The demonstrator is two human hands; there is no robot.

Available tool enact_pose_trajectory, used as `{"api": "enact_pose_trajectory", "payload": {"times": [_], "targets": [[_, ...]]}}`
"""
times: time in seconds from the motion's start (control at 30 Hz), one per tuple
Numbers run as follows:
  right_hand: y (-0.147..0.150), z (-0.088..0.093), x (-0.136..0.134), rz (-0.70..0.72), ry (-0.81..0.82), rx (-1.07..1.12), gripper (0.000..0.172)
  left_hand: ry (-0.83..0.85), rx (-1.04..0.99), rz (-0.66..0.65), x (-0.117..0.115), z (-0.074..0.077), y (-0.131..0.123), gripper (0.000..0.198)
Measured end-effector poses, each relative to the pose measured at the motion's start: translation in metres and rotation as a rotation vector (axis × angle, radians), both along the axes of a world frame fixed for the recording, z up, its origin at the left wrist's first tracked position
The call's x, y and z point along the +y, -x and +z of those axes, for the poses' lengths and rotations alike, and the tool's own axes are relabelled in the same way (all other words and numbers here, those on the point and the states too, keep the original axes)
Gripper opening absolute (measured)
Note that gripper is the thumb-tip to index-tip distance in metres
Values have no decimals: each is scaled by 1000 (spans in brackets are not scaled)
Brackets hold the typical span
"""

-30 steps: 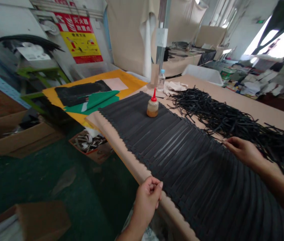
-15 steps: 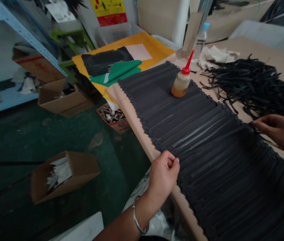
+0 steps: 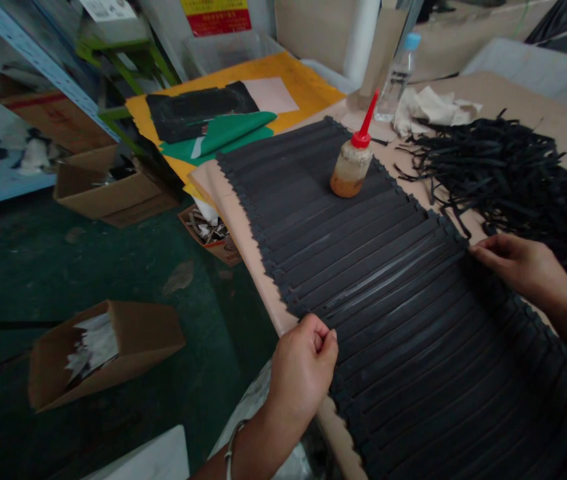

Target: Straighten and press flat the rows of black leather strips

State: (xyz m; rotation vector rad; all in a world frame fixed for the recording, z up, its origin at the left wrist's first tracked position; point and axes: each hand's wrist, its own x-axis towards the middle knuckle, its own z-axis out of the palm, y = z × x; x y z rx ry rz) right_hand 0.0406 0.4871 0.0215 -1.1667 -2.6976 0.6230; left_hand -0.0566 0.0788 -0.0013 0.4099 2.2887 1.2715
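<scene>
The left hand (image 3: pixel 302 370) was closed at the near edge of the surface (image 3: pixel 523 100), thumb and fingers pinched on the near end of 1 of the black strips (image 3: pixel 388 293) laid side by side in an overlapping row. The right hand (image 3: pixel 521 267) lay at the far edge of the same row, fingers extended and partly curled, fingertips touching the far ends of the strips; whether it actually gripped 1 could not be determined. The strips ran with their long axis from 1 hand across to the other, so each hand stood at an opposite end of about the same strip, neither clearly nearer. The row continued away beyond the hands on the left-hand side and back toward the person on the right-hand side. A glue bottle (image 3: pixel 351 167) with a red nozzle stood upright on the row, well beyond both hands. A loose heap of black strips (image 3: pixel 508 180) lay on the surface beyond the right hand, just beside it. A clear bottle (image 3: pixel 397 79) and a crumpled cloth (image 3: pixel 433 108) sat further off behind the glue bottle. Open cardboard boxes (image 3: pixel 108 347) rested on the floor to the left of the left hand.
</scene>
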Motion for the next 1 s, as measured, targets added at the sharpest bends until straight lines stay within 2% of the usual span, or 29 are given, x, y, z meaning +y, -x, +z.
{"api": "enact_pose_trajectory", "payload": {"times": [0.17, 0.3, 0.53, 0.77, 1.0], "targets": [[10, 10, -8, 29, 6, 36, 63, 27, -4, -17, -2, -3, 1, 25], [15, 18, -12, 36, -8, 32, 59, 54, -11, -35, -2, -1, 1, 27], [18, 14, -18, 77, 11, 46, 59, 72, -70, -42, -3, 2, 3, 29], [25, 25, -24, 94, -25, 71, 53, 77, -56, -31, -4, 5, 3, 28], [17, 15, -22, 62, -62, 64, 49, 116, -28, -75, -3, 4, 1, 29]]}}
